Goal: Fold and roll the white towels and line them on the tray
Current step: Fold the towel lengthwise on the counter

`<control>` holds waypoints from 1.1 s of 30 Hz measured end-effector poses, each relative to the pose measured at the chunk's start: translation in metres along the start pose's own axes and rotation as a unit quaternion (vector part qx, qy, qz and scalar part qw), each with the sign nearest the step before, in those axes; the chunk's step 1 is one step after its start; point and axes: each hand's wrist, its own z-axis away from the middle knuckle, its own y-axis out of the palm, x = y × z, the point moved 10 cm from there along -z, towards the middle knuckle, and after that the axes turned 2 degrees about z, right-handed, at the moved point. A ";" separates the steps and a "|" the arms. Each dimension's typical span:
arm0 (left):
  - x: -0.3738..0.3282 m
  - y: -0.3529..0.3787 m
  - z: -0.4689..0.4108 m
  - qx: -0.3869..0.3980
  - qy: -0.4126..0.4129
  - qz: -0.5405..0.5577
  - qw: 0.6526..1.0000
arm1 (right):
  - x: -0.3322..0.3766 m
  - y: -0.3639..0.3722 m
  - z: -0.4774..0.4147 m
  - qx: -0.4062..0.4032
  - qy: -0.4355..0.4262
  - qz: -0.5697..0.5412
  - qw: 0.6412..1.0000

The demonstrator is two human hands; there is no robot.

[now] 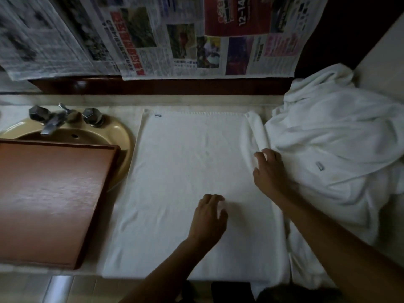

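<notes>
On counter (196,102): white towel (185,171) flat, right edge rolled; right hand (270,169) spread on roll, left hand (209,217) pinches cloth.

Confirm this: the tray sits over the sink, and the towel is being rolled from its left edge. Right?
No. The head view shows the roll forming at the right edge of the towel, by the right hand. The tray does sit over the sink.
</notes>
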 end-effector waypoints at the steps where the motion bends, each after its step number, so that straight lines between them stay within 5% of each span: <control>1: -0.012 0.011 -0.007 0.004 -0.009 0.027 1.000 | -0.004 0.000 -0.020 0.002 -0.011 0.011 1.000; 8: -0.063 0.079 -0.042 0.034 -0.109 0.132 0.985 | -0.023 0.017 -0.115 0.102 -0.012 0.087 0.991; 13: -0.074 0.110 -0.049 0.066 -0.205 0.203 0.955 | -0.014 0.041 -0.138 0.160 -0.141 0.230 0.950; 15: -0.079 0.121 -0.046 0.078 -0.234 0.225 0.943 | -0.015 0.041 -0.144 0.193 -0.132 0.214 0.948; 18: -0.082 0.129 -0.045 0.093 -0.252 0.208 0.941 | -0.035 0.017 -0.164 0.137 0.003 0.015 0.991; 22: -0.083 0.128 -0.047 0.110 -0.249 0.222 0.936 | -0.081 0.018 -0.173 0.140 0.157 -0.173 0.962; 30: -0.076 0.089 -0.031 0.067 -0.246 0.411 0.876 | -0.091 0.037 -0.170 0.146 0.300 -0.547 0.768; 33: -0.075 0.050 -0.023 0.031 -0.229 0.446 0.864 | -0.059 0.021 -0.181 0.129 0.282 -0.598 0.739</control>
